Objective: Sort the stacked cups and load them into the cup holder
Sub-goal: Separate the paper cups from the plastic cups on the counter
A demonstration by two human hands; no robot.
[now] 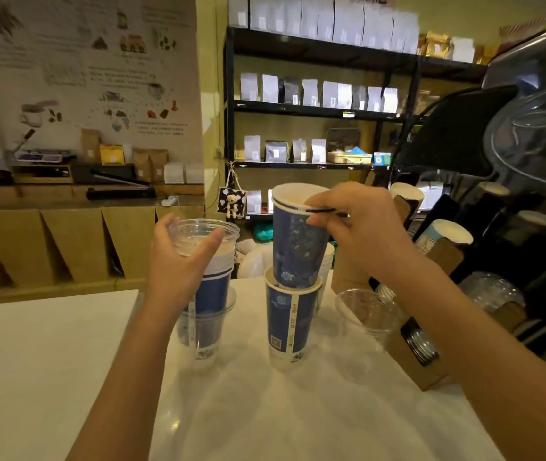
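Right hand [358, 227] pinching rim of upright blue cup [298, 241], half-lifted from stack [291, 324] on table [48, 361]; left hand [178, 264] curled around clear cup [203, 236]; holder [421, 351] nearest right hand.

Two bare arms reach in from the bottom of the picture. No sleeves show on them, from the hands all the way down to the picture's edge. The left hand [178, 261] and the right hand [361, 234] wear no gloves. No rings, watch or bands can be seen on them.
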